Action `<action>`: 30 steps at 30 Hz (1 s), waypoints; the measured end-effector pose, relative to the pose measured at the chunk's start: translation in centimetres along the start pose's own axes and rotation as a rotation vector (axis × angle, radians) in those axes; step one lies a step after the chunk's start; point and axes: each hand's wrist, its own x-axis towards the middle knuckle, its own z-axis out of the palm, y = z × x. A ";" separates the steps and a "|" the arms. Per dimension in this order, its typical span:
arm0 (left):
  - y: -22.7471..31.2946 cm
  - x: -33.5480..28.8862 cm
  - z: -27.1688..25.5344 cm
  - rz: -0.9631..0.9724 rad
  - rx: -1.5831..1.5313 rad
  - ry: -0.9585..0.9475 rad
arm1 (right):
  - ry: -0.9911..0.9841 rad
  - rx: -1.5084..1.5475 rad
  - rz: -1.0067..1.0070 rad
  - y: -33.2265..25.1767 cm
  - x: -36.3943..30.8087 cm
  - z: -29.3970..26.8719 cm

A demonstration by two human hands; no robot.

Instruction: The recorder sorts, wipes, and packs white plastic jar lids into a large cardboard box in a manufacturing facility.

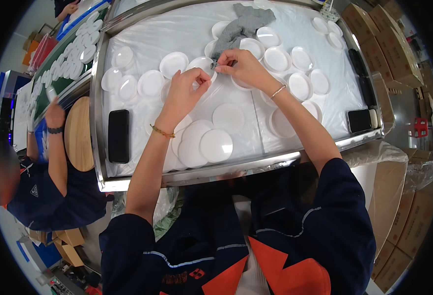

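My left hand point(187, 91) is over the middle of the table, thumb and fingertips pinched together. What it pinches, if anything, is too small to make out; a white round dish point(201, 64) lies just beyond it. Close by on the right, my right hand point(241, 66) has its fingers closed at the lower end of a crumpled grey cloth point(243, 24), a bit of grey showing at the fingertips. Several shallow white round dishes point(277, 59) with raised rims lie around both hands. Nearer me, flat white discs point(216, 146) overlap in a loose pile.
The metal-framed table point(246, 173) is covered with clear film. A black phone point(118, 136) lies at its left edge, another phone point(359, 121) at the right. Cardboard boxes point(391, 44) stack on the right. At left, a person point(54, 187) works beside a green surface with white discs.
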 end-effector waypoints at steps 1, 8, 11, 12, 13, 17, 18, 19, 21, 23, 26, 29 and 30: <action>-0.1 0.0 0.0 0.011 0.001 0.008 | -0.001 0.001 0.001 0.0 0.0 0.0; 0.1 -0.1 0.0 0.019 -0.016 0.021 | 0.016 -0.062 -0.005 -0.2 -0.1 0.2; -0.3 0.0 0.2 0.048 -0.033 0.037 | 0.040 -0.062 -0.005 -0.1 0.0 0.3; -0.3 0.1 0.3 0.048 -0.034 0.034 | 0.056 -0.063 -0.004 0.1 0.0 0.3; -0.2 0.1 0.4 0.025 -0.011 0.027 | 0.057 -0.063 -0.002 0.2 0.0 0.3; -0.1 0.0 0.1 -0.018 -0.002 0.006 | 0.031 -0.069 -0.021 0.0 0.0 0.2; -0.1 0.0 0.1 -0.019 -0.002 0.007 | 0.005 -0.067 -0.029 -0.1 0.0 0.1; -0.1 0.0 0.0 -0.013 -0.002 0.007 | 0.004 -0.067 -0.029 -0.2 0.0 0.2; 0.1 0.0 0.0 -0.006 -0.005 0.006 | 0.024 -0.133 -0.035 -0.1 0.0 0.2; 0.2 0.0 0.1 -0.008 -0.002 0.013 | 0.020 -0.144 -0.039 -0.1 0.2 0.1; 0.1 0.0 0.3 0.055 -0.025 0.039 | 0.038 -0.276 -0.125 -0.1 -0.1 0.5; 1.1 0.3 0.7 0.000 0.056 0.030 | 0.053 -0.366 -0.173 -0.1 -0.1 0.6; 1.0 0.3 0.9 0.000 0.056 0.030 | 0.049 -0.333 -0.144 -0.1 0.1 0.5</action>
